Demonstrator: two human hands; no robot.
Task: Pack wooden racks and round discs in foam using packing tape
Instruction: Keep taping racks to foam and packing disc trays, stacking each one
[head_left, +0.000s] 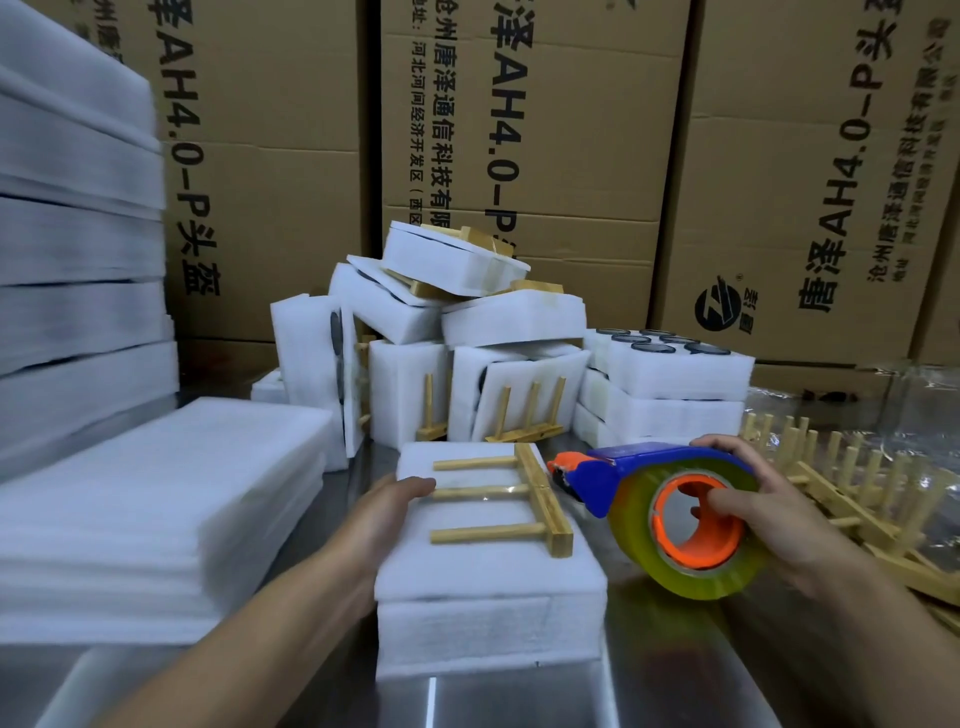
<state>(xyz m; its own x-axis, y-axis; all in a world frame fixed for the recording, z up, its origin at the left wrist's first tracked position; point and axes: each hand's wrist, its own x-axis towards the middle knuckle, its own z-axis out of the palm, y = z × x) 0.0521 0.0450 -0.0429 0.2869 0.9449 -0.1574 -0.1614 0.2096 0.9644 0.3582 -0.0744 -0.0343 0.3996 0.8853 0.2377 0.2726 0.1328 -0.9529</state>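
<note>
Starting far left of the foam block: tall sheet stack, blurred. Just left of the block, a lower sheet pile flat on the steel tabletop. Resting the left hand on the block's top left edge, fingers fairly straight, gripping nothing, fingertips near the pegs. Lying flat on top of the block: one wooden rack, three pegs pointing left, base bar toward the block's right edge. Behind the block, a heap of taped foam bundles with rack pegs sticking out. Behind and right of the block, foam trays with dark round discs set in holes. Holding a blue-and-orange tape dispenser just right of the block, above the tabletop, in the right hand: fingers curled over the top, thumb hooked into the orange core of the yellowish roll. Farther right of the block, loose racks in a heap, clear plastic beyond. Behind the block and all else, brown cartons printed "AH4.0-P".
</note>
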